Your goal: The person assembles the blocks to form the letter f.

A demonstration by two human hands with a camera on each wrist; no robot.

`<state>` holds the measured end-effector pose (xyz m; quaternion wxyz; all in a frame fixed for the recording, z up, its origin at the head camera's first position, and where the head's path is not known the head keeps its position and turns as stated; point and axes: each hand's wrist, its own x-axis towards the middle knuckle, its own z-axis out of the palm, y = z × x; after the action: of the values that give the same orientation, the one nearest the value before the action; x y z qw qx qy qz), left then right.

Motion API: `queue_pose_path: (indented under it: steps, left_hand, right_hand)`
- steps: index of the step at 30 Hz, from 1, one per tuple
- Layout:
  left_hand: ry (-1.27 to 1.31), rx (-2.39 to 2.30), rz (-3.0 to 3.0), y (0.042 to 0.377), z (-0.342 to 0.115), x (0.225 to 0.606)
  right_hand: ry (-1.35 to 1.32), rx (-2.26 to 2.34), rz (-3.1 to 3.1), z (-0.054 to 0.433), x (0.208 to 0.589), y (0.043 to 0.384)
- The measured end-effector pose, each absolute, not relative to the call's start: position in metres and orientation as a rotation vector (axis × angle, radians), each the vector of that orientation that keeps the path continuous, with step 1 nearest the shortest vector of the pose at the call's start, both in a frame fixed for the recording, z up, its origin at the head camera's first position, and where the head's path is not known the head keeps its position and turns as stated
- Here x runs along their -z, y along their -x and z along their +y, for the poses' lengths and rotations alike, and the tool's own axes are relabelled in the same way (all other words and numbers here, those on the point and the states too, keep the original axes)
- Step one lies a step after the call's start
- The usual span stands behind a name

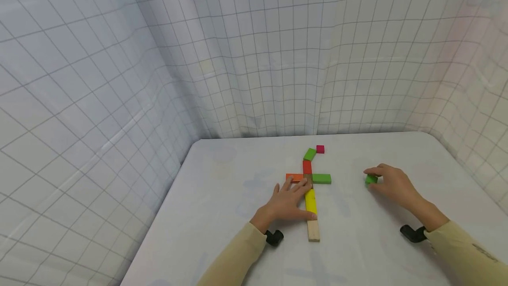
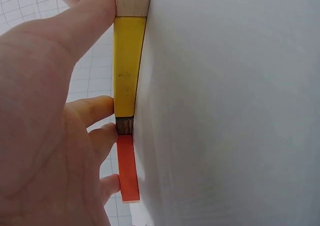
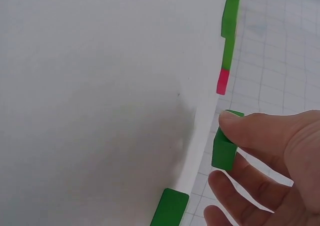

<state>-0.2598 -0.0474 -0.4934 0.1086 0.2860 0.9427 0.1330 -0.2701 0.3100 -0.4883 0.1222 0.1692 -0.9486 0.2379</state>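
Note:
My left hand [image 1: 287, 204] lies spread over a row of flat blocks, its thumb and fingertips touching them. The thumb is at the joint of a pale wooden block [image 1: 313, 231] and a yellow block [image 1: 311, 201]. Other fingertips touch a dark brown block [image 2: 125, 126] and an orange block [image 2: 128, 168]. A red block [image 1: 307, 167] and a green block [image 1: 322, 178] adjoin the brown one. Off to the right, my right hand [image 1: 397, 186] pinches a small green block [image 3: 224, 155] between thumb and fingers. Another green block [image 3: 170, 208] lies near that hand in the right wrist view.
Beyond the red block, a tilted green block [image 1: 310, 154] and a small pink block [image 1: 320, 149] continue the line. All lie on a white-covered table [image 1: 222, 189]. White curtains with a grid pattern [image 1: 258, 56] rise behind it and on both sides.

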Motion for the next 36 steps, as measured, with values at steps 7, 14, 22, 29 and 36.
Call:
queue_pose_path:
  steps: [7, 14, 22, 29, 36]
  left_hand:
    - [-0.843, -0.390, 2.767, 0.261, -0.047, 0.495]
    - [-0.850, -0.406, 2.765, 0.260, -0.046, 0.495]
    - [-0.834, -0.400, 2.757, 0.259, -0.047, 0.494]
    - [-0.826, -0.408, 2.760, 0.258, -0.048, 0.492]
    - [-0.839, -0.411, 2.761, 0.259, -0.048, 0.492]
  right_hand:
    - [-0.480, -0.685, -2.746, 0.302, 0.485, 0.278]
    - [-0.440, -0.675, -2.779, 0.293, 0.479, 0.288]
    - [-0.444, -0.712, -2.754, 0.280, 0.475, 0.304]
    - [-0.420, -0.766, -2.749, 0.269, 0.474, 0.320]
    - [-0.366, -0.800, -2.777, 0.267, 0.482, 0.337]
